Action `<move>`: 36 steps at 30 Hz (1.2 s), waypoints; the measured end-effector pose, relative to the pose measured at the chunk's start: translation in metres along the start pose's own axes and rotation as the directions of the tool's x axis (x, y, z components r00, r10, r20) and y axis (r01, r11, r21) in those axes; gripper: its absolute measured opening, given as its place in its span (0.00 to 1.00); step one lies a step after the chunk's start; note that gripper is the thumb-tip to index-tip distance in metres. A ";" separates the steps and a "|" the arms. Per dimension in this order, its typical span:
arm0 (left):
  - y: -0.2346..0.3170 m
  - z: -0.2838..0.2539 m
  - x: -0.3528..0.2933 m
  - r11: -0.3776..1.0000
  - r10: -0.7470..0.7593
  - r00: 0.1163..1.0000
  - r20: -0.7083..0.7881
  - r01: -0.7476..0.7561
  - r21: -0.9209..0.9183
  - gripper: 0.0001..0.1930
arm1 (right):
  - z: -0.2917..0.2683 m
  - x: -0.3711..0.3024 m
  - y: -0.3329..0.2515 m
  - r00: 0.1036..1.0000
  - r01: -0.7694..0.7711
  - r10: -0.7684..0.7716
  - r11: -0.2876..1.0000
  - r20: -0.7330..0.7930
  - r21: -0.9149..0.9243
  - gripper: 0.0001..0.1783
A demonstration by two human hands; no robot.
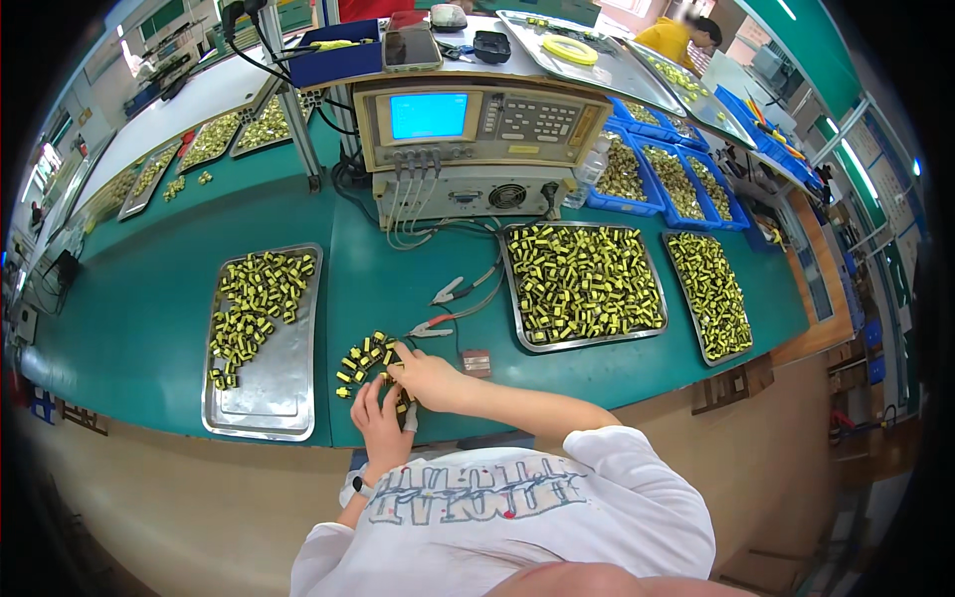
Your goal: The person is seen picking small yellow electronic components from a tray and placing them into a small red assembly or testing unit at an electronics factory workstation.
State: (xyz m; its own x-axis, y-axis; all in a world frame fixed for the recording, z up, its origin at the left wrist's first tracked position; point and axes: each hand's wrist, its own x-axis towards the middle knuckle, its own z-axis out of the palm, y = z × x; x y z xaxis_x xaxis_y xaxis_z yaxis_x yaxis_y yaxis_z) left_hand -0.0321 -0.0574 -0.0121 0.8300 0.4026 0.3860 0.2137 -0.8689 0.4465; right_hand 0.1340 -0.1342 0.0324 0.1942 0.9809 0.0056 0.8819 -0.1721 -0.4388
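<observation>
Small yellow-and-black transformers [365,354] lie in a loose cluster on the green bench, at its front edge. My left hand [382,422] is over the near side of this cluster, fingers curled in among the pieces. A white covering shows on one of its fingertips. Reaching in from the right, my right hand [426,380] has its fingertips bent together close to the left fingers. What either hand grips is hidden by the fingers. To the left, a steel tray [261,406] is partly filled with the same pieces.
A bench meter [487,124] with a blue screen stands behind. Its cables end in clip leads [433,331] beside my hands, near a small pinkish-grey block [477,363]. Two full steel trays [591,343] [724,356] and blue bins [637,206] stand right. A person in yellow [668,40] is far back.
</observation>
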 end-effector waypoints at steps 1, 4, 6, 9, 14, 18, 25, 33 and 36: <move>0.006 -0.008 0.002 0.997 -0.080 0.997 -0.015 0.080 0.018 0.32 | 0.003 -0.001 -0.002 1.000 0.000 0.000 1.000 0.002 -0.007 0.29; 0.007 -0.015 0.003 0.973 -0.219 0.974 -0.053 0.222 0.065 0.38 | 0.005 -0.003 -0.004 1.000 0.025 -0.025 1.000 0.017 0.006 0.27; -0.001 -0.016 -0.001 0.969 -0.244 0.970 -0.002 0.244 0.044 0.37 | 0.007 -0.001 -0.008 0.999 0.024 -0.022 0.998 -0.030 0.050 0.24; -0.007 -0.012 0.001 0.994 -0.113 0.993 0.042 0.113 0.009 0.32 | 0.014 -0.004 -0.005 0.996 -0.034 0.043 0.993 -0.077 0.114 0.19; -0.009 -0.005 0.002 0.993 -0.048 0.996 0.080 0.056 -0.103 0.34 | 0.017 -0.017 -0.011 0.974 -0.142 0.156 0.985 -0.161 0.100 0.14; -0.009 -0.005 0.005 0.993 -0.064 0.989 0.131 0.076 -0.091 0.30 | 0.018 -0.028 -0.017 0.969 -0.096 0.117 0.990 -0.218 0.103 0.25; -0.016 0.006 0.013 0.996 0.034 0.987 0.155 -0.022 -0.081 0.39 | 0.029 -0.043 -0.013 0.956 -0.136 0.164 0.983 -0.244 0.127 0.34; -0.002 -0.003 0.029 0.968 0.247 0.954 0.168 -0.253 0.010 0.37 | 0.024 -0.072 -0.010 0.908 -0.305 0.373 0.901 -0.191 0.308 0.41; -0.001 -0.005 0.032 0.976 0.203 0.957 0.207 -0.215 0.035 0.33 | 0.028 -0.087 -0.004 0.894 -0.312 0.393 0.892 -0.217 0.327 0.37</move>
State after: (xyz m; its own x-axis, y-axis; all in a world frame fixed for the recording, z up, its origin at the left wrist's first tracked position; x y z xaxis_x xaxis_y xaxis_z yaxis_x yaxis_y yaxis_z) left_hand -0.0082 -0.0425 0.0035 0.9443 0.1494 0.2933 0.0487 -0.9446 0.3244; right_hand 0.1018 -0.2165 0.0079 0.6131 0.7895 0.0280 0.5855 -0.4303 -0.6870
